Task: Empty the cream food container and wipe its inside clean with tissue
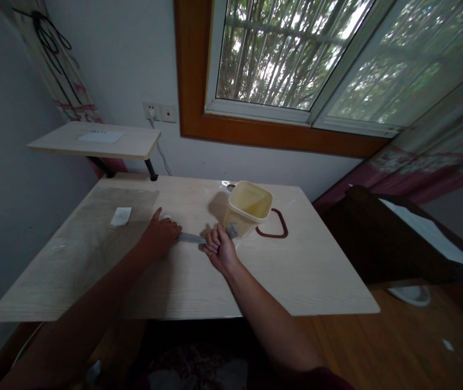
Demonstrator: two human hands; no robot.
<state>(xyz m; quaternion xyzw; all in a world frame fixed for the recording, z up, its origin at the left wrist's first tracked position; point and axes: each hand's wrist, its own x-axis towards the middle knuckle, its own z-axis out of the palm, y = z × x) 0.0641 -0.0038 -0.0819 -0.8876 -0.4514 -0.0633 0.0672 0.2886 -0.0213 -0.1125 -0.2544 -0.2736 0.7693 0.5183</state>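
A narrow grey strip (191,238) stretches between my two hands just above the pale table; I cannot tell its exact kind. My left hand (161,236) grips its left end, one finger pointing up and away. Closed around the right end is my right hand (220,249), with a crumpled grey bit (232,230) showing beyond its fingers. Right behind that hand stands a pale yellow see-through plastic tub (251,201), open at the top. A small white thing (165,217), partly hidden, lies behind my left hand.
The tabletop (296,271) bears a brown loop-shaped handle (287,227) right of the tub and a white paper piece (121,216) at left. A raised shelf (56,140) with a paper label stands at the back left. Dark furniture (402,244) is on the right.
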